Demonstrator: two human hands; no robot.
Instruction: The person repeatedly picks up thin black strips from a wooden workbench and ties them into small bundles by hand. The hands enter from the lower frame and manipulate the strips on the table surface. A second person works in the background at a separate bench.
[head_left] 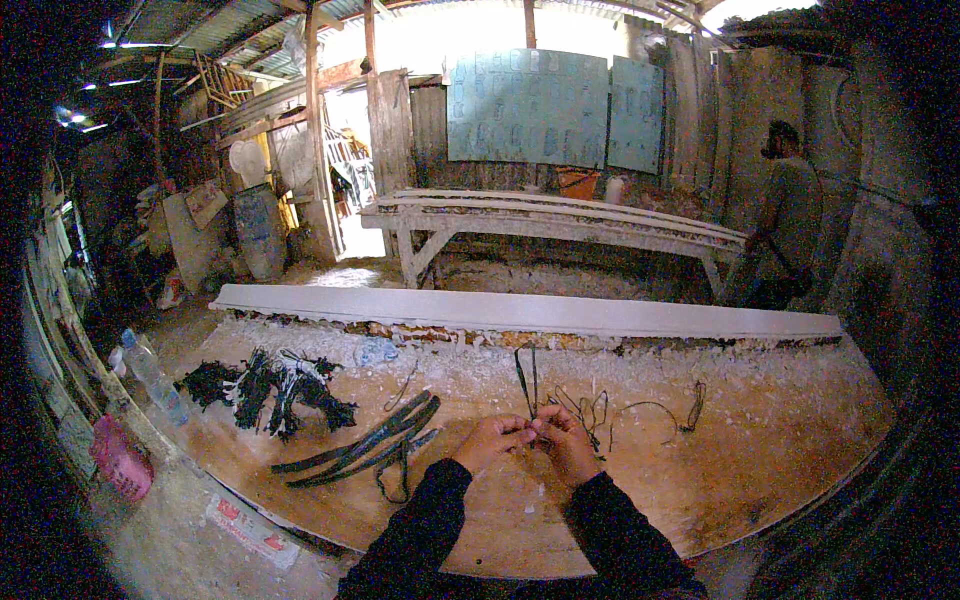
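Note:
Over the wooden table [480, 540], my left hand [492, 440] and my right hand [563, 440] meet with their fingertips pinched together. Between them they grip a thin dark strip [534, 376], whose two strands run away from me toward the far side. Left of my left hand lie several flat black strips [350, 452], long and slightly curved. Farther left sits a row of black, frayed-looking bundles [258, 392], some with whitish bits. Loose thin dark strands [600, 412] lie just beyond my right hand, and another tangled strand [690, 415] is farther right.
A long white moulding [520, 312] spans the table's far side on a crusted ledge. At the left edge are a clear plastic bottle [155, 378] and a pink bag [122, 458]. Behind stands a whitened bench [560, 222]; a person [790, 215] is at its right end.

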